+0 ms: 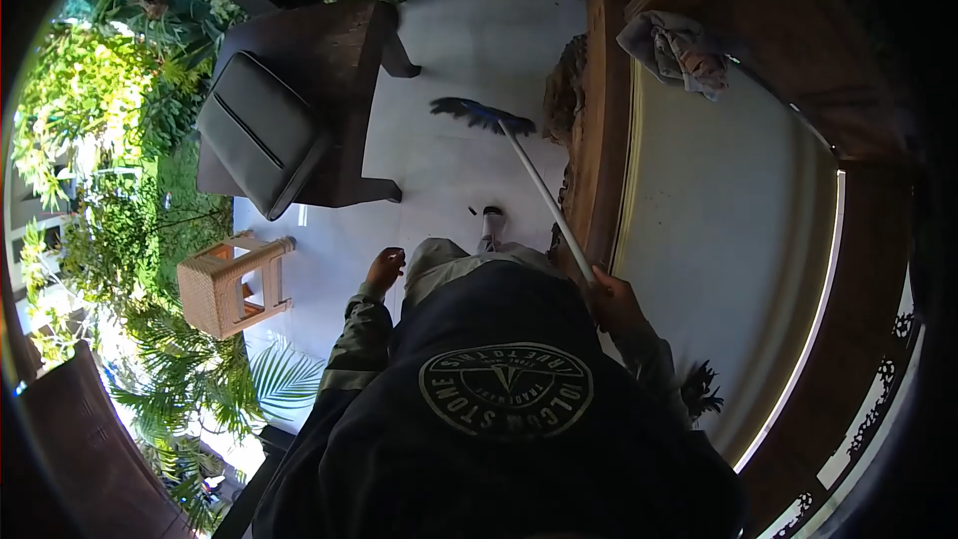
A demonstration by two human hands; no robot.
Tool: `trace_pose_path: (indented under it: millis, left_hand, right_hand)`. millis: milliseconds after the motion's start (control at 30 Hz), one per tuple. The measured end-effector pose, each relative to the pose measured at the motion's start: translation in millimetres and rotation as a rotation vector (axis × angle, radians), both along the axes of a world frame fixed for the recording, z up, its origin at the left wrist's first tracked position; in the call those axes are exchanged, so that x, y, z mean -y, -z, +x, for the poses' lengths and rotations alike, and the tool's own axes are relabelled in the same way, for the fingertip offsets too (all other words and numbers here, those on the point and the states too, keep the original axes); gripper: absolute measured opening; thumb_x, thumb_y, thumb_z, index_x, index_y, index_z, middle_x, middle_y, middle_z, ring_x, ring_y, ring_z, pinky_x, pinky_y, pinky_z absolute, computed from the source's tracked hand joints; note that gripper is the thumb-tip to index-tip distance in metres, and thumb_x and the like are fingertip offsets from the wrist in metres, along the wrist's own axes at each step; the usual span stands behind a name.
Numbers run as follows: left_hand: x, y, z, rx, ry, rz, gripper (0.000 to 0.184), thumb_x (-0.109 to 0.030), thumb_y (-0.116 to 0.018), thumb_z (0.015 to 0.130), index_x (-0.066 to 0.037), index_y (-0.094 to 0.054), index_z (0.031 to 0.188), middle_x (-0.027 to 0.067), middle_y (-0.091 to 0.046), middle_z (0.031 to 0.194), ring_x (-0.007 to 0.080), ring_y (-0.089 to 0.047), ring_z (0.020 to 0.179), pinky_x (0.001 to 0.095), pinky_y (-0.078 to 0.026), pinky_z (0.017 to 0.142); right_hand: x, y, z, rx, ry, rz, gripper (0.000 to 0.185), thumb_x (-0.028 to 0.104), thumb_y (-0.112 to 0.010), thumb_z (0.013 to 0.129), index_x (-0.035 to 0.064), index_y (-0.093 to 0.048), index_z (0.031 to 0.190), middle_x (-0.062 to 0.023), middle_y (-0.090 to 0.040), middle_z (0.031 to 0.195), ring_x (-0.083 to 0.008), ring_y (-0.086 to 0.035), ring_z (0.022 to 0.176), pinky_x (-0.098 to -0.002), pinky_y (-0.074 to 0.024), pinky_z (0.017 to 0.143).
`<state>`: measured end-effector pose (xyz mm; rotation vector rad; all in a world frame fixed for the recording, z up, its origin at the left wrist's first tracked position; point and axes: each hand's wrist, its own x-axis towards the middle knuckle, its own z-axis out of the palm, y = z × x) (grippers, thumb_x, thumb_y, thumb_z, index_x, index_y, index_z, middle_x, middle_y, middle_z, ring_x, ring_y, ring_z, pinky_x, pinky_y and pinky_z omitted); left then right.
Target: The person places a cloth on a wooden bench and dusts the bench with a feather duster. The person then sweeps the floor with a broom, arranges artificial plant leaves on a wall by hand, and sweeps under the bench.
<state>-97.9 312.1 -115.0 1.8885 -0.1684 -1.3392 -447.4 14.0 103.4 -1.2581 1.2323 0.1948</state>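
My right hand (616,301) is wrapped around the upper part of a long, pale broom handle. The broom (544,185) slants away from me to a wide head with dark bristles and a bit of blue, over the pale floor between the table and the wooden furniture. My left hand (386,268) hangs at my left side, apart from the broom. Its fingers are loosely bent, and I see nothing in them. One shoe (491,212) shows beyond my knees; the other foot is hidden.
On the left, a dark wooden table (344,45) carries a grey case (261,130). A woven stool (215,289) stands nearer, beside plants. To the right runs a wooden bench-like frame (602,120) with a pale surface (709,220) and a crumpled cloth (679,50) on it.
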Motion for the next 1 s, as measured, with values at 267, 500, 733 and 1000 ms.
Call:
trace_pose_path:
  millis: [267, 500, 733, 1000]
  left_hand:
    - [28.6, 19.4, 50.9, 0.007, 0.064, -0.014, 0.034, -0.030, -0.053, 0.086, -0.001, -0.052, 0.104, 0.0069, -0.057, 0.085, 0.0151, -0.055, 0.074, 0.0290, -0.047, 0.060]
    - [48.8, 8.8, 138.4, 0.074, 0.343, 0.118, 0.035, -0.032, -0.054, 0.084, -0.001, -0.054, 0.100, 0.0096, -0.060, 0.083, 0.0154, -0.056, 0.067, 0.0299, -0.047, 0.054]
    - [105.7, 29.8, 259.1, -0.002, 0.135, -0.036, 0.031, -0.027, -0.050, 0.085, 0.000, -0.053, 0.100, 0.0085, -0.058, 0.076, 0.0159, -0.056, 0.063, 0.0283, -0.046, 0.051]
    - [209.6, 31.3, 330.6, -0.120, 0.329, -0.019, 0.026, -0.025, -0.050, 0.086, -0.003, -0.055, 0.099, 0.0068, -0.058, 0.082, 0.0164, -0.057, 0.074, 0.0282, -0.047, 0.056]
  right_hand:
    - [79.6, 73.3, 148.7, 0.124, 0.086, -0.271, 0.043, 0.018, -0.050, 0.085, 0.0071, -0.042, 0.126, -0.0030, -0.049, 0.053, -0.0115, -0.044, 0.039, -0.0300, -0.0369, 0.036]
    - [144.9, 200.6, 262.7, -0.357, -0.126, -0.343, 0.043, 0.016, -0.042, 0.085, 0.0070, -0.037, 0.127, -0.0172, -0.058, 0.099, -0.0302, -0.059, 0.081, -0.0384, -0.0491, 0.062]
    - [83.5, 164.1, 189.0, -0.256, -0.577, -0.453, 0.034, 0.017, -0.049, 0.081, 0.0002, -0.054, 0.110, -0.0174, -0.060, 0.075, -0.0295, -0.060, 0.071, -0.0356, -0.0477, 0.062]
    - [88.4, 8.4, 282.8, 0.009, 0.384, 0.162, 0.038, 0.014, -0.054, 0.084, 0.0118, -0.048, 0.121, -0.0015, -0.051, 0.062, -0.0100, -0.047, 0.045, -0.0244, -0.0349, 0.039]
